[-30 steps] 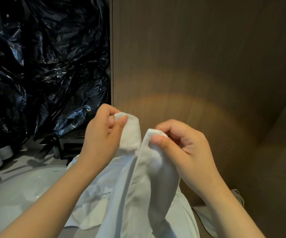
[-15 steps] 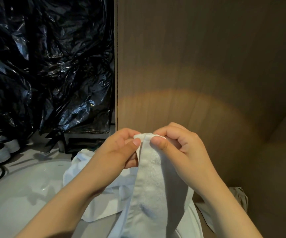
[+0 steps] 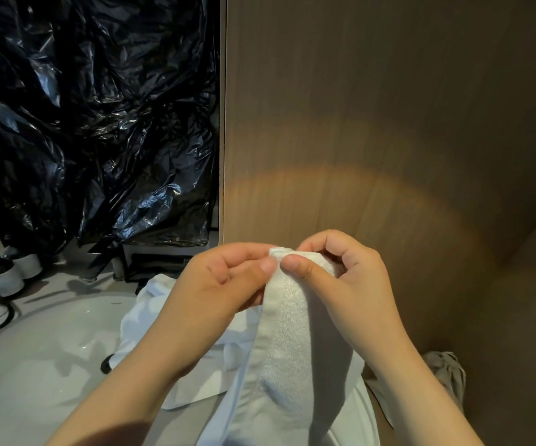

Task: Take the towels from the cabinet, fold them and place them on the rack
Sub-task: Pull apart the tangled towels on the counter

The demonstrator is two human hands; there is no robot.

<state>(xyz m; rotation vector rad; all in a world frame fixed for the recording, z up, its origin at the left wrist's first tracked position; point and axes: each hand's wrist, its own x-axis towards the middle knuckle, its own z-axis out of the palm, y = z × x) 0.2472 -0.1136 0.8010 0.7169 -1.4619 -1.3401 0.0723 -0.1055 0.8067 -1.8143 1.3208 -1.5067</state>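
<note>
A white terry towel (image 3: pixel 287 333) hangs folded lengthwise in front of me, its top corners brought together. My left hand (image 3: pixel 224 284) pinches the top edge from the left with thumb and forefinger. My right hand (image 3: pixel 340 278) pinches the same edge from the right, thumb on the near side. The towel's lower part drapes down out of frame. More white cloth (image 3: pixel 170 317) lies crumpled beneath my left forearm. No rack or cabinet opening is visible.
A brown wood panel (image 3: pixel 372 123) fills the right half, close behind the hands. Black plastic sheeting (image 3: pixel 83 123) hangs at the left. A white basin (image 3: pixel 41 355) lies below left, with two dark-topped white bottles (image 3: pixel 1 273) behind it. A grey cloth (image 3: pixel 446 371) lies low right.
My two hands came together, joining the towel's two top corners into one pinched edge. The hands also sank lower in view and have since stayed nearly still.
</note>
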